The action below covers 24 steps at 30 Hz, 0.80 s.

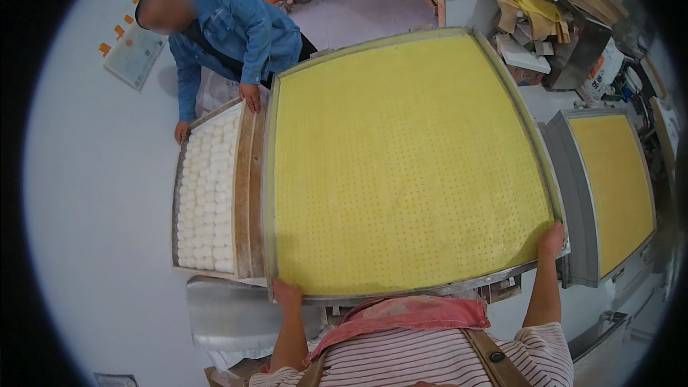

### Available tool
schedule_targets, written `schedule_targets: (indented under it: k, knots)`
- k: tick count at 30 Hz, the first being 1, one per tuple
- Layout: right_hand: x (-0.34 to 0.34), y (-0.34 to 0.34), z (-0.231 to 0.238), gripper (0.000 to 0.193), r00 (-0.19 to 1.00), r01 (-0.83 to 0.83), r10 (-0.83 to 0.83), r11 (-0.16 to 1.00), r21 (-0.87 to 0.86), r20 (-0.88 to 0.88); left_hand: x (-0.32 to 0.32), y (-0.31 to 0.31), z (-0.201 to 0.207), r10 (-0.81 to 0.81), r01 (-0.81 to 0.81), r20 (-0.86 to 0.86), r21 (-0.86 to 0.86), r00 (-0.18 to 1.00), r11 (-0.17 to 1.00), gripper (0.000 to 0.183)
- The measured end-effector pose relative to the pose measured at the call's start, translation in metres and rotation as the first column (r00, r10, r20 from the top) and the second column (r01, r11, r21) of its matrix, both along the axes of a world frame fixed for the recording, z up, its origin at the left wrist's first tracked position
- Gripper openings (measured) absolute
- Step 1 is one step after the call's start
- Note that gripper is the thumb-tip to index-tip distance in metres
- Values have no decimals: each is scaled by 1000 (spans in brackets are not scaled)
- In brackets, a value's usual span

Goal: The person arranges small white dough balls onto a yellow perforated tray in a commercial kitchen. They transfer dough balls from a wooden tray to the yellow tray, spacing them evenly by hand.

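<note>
The yellow panel (408,165), central and right of the box (251,208), was held at its near corners by the left hand (287,294) and right hand (552,240), set wide apart presumably for balance. Fingers were curled around its edge; how tightly they pinched could not be told.

Even light; soft shadows on yellow sheet (408,165); edges bowed.
</note>
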State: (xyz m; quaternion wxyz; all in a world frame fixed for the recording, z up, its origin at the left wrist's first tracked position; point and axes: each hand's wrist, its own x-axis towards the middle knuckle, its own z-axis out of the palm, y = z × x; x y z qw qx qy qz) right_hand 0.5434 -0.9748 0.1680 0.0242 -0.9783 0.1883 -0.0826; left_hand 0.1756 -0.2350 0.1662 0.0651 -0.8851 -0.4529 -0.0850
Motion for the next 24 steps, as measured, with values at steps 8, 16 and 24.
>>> schedule_targets:
  k: [8,16,24]
  knots:
    - [-11,38,4,33,957,-129,125,992,2,-263,12,-35,33,-205,144,-154,-336,966,931,42]
    - [-22,101,36,52,943,-192,193,981,30,-271,-37,-5,38,-287,377,272,-384,919,843,39]
    - [-26,305,94,63,790,-491,587,779,389,-178,-127,27,77,-176,363,426,-411,887,836,39]
